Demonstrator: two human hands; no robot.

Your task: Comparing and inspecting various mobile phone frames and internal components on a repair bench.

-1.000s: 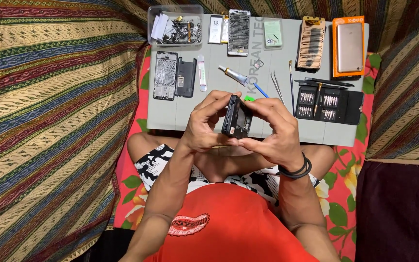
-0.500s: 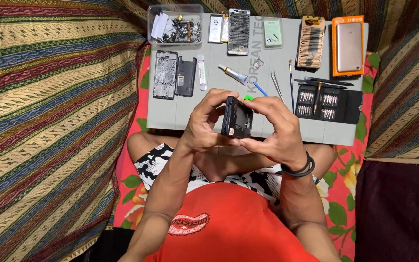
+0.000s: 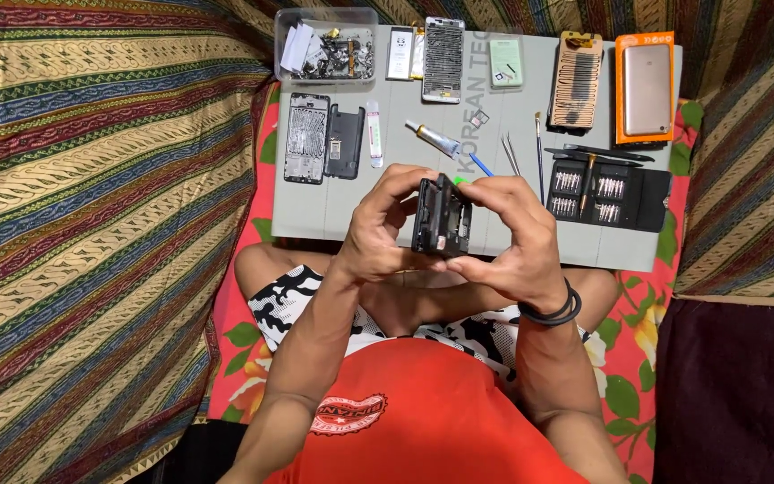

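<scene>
Both of my hands hold a black phone frame (image 3: 442, 216) upright above the near edge of the grey work mat (image 3: 387, 193). My left hand (image 3: 380, 229) grips its left side, fingers curled over the top. My right hand (image 3: 514, 235) clasps the right side, thumb under the bottom edge; a black band sits on that wrist. The frame's open inside faces the camera.
On the mat lie an opened phone body (image 3: 305, 137), a black back cover (image 3: 345, 142), a glue tube (image 3: 433, 139), tweezers (image 3: 511, 154), a screwdriver bit set (image 3: 597, 188), a clear parts box (image 3: 326, 45), a metal mid-frame (image 3: 443, 47) and an orange phone package (image 3: 645, 88). Striped cloth surrounds everything.
The phone frame has shifted slightly in my hands; my fingers adjusted their grip on it. The things on the mat stayed where they were.
</scene>
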